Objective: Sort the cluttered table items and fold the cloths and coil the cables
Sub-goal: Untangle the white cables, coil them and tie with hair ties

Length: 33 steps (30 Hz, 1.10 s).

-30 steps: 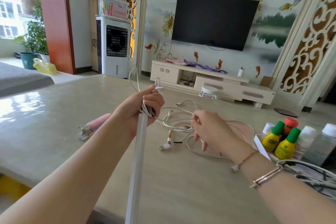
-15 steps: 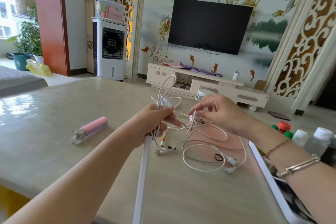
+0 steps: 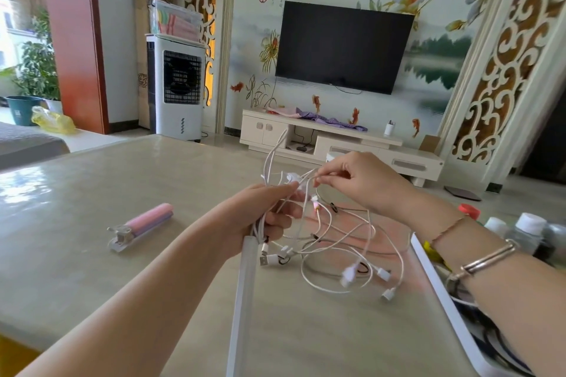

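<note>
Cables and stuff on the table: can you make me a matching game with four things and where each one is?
Things:
1. white cables
2. pink tube
3. left hand
4. right hand

Places or states:
A. lies alone on the left part of the table
B. pinches one cable strand, lifted above the tangle
C. grips a bunch of cables and the top of a white bar
D. partly lifted, loops and plugs still on the tabletop

Pairs: 1-D, 2-A, 3-C, 4-B
</note>
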Each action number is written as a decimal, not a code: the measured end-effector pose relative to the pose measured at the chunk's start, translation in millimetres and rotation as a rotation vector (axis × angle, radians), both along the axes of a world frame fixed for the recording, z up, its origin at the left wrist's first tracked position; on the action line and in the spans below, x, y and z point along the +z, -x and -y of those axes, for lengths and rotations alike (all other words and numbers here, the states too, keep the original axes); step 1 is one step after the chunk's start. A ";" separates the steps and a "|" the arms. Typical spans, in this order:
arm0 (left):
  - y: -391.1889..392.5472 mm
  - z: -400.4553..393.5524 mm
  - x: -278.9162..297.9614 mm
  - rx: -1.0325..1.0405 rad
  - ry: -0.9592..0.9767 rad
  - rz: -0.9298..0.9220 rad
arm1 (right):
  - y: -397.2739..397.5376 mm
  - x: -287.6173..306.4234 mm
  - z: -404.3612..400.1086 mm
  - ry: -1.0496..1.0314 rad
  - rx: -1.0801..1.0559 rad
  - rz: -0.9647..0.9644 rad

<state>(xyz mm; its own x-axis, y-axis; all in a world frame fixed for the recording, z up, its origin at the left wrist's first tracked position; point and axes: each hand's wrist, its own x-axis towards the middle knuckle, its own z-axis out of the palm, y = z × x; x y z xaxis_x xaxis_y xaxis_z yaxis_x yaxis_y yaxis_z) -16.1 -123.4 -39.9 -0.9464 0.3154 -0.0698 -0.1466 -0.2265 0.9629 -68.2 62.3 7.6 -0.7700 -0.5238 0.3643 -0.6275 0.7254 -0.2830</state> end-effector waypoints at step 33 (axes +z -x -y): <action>0.6 -17.5 -8.8 -0.102 0.278 -0.239 | -0.1 8.1 4.1 0.938 -0.065 0.734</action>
<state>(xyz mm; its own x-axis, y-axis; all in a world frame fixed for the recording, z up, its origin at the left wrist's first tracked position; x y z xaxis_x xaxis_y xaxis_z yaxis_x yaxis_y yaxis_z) -16.7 -105.9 -48.7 -0.9111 0.4087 0.0528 0.0812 0.0523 0.9953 -68.1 58.2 15.7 -0.9697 -0.2401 0.0459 -0.0640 0.0681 -0.9956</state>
